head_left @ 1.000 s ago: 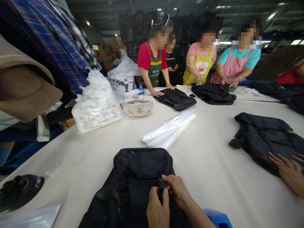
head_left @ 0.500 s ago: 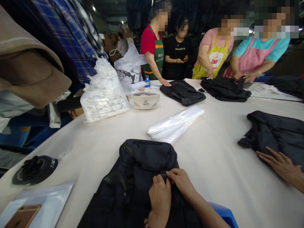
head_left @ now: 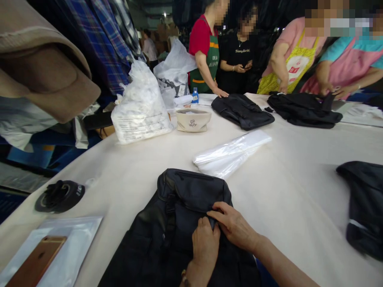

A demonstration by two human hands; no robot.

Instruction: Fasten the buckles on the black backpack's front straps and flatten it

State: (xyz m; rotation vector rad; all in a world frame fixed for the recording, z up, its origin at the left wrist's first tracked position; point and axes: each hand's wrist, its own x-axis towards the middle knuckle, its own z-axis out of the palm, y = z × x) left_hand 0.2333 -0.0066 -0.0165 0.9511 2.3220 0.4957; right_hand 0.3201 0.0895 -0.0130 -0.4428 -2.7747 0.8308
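A black backpack [head_left: 182,207] lies flat on the white table [head_left: 281,191] right in front of me. Both my hands rest on its middle, close together. My left hand [head_left: 205,245] has its fingers curled and pinched on a small strap fitting of the backpack. My right hand [head_left: 235,227] presses its fingers onto the same spot, touching the left fingertips; what sits between them is hidden.
A stack of clear plastic bags [head_left: 231,153] lies beyond the backpack. A stuffed white bag [head_left: 140,107], a beige pouch [head_left: 193,120], a black cap [head_left: 60,195] and a phone [head_left: 37,263] on plastic are at left. Other black backpacks [head_left: 242,111] lie before several standing people; another backpack [head_left: 363,207] at right.
The view tipped down and left. My hands shifted slightly on the backpack's middle. A neighbour's hand at the right has left view.
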